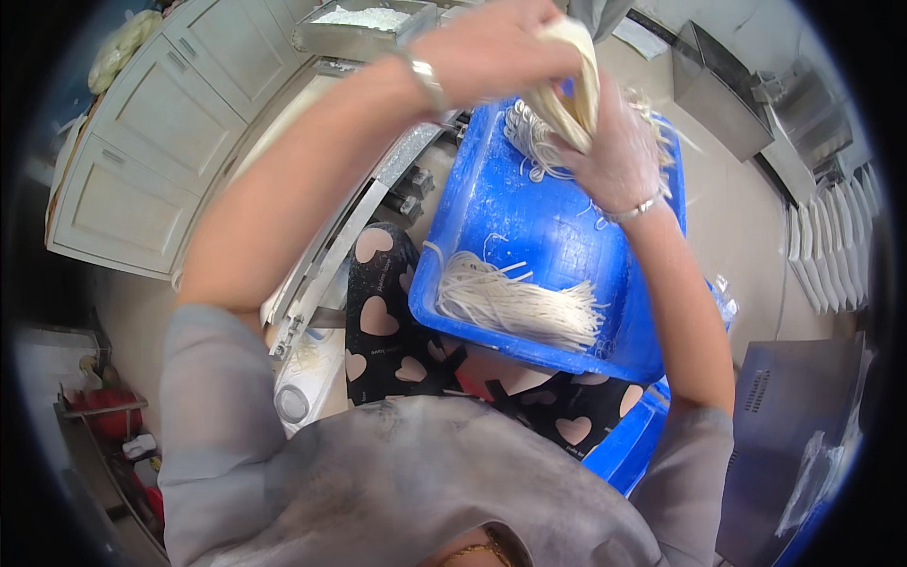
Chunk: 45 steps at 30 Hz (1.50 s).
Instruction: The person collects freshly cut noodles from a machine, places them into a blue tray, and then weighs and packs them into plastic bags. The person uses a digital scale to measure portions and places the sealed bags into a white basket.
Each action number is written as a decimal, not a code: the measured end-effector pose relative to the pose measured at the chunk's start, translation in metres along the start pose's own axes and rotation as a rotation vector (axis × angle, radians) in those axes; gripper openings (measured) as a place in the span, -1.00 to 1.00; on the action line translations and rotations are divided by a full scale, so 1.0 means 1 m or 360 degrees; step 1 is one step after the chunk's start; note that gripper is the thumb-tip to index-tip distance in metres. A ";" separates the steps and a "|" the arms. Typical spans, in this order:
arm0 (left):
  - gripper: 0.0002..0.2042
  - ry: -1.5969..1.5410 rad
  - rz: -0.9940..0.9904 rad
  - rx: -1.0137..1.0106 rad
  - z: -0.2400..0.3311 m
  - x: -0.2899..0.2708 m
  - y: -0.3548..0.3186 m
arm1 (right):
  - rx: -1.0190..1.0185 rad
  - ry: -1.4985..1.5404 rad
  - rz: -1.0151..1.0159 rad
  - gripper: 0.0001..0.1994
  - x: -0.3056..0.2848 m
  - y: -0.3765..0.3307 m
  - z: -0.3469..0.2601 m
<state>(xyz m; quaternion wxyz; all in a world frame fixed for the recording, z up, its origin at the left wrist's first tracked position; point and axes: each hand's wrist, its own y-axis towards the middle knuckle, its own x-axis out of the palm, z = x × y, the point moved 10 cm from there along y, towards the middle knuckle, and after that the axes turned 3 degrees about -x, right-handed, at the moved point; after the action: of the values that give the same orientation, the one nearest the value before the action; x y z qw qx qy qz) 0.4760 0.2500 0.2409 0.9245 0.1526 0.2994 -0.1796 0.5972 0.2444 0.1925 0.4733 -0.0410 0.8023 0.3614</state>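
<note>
Item: pale loop of noodle dough (578,80), raised at the upper centre, over the far end of a blue plastic crate. Left hand (505,52): closed on the loop's upper part, blurred. Right hand (619,156): curled round its lower part, whitened as if with flour.

Blue plastic crate (567,222): white-dusted floor; a bundle of cut noodles (520,302) lies across the near end, and further noodles (532,137) at the far end, beside and partly behind the right hand. A second blue crate (628,439) shows below, near the right elbow.

Surroundings: metal-framed machine (378,189) left of the crate; steel tray of white powder (364,17) at the top; white panelled cabinets (156,104) at left; pale floor (742,213); steel box (723,90), white upright slats (831,241) and vented steel cabinet (789,425) at right. Heart-patterned cloth (378,312) covers the lap.

Condition of view: left fingertips smeared by motion and cut close at the top edge; several right fingers hidden behind the loop; corners lost to black; red objects at lower left indistinct.
</note>
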 end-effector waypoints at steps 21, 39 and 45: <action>0.26 0.1289 0.0264 -0.1818 -0.418 -0.085 -0.283 | 0.0394 -0.0118 -0.1330 -0.62 0.113 -0.149 0.079; -0.44 0.1291 0.0301 -0.1826 -0.443 -0.155 -0.397 | 0.0458 -0.0457 -0.1145 -0.61 0.103 -0.152 0.092; -0.37 0.0191 0.0616 -0.2031 -0.410 -0.180 -0.437 | 0.0412 -0.0362 -0.1091 -0.62 0.098 -0.151 0.092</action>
<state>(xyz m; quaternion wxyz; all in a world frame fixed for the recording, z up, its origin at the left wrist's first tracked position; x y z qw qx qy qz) -0.0496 0.0648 -0.0427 0.8309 -0.3634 0.3650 0.2106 0.6723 0.2174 0.0070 0.6539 -0.2065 0.7234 0.0802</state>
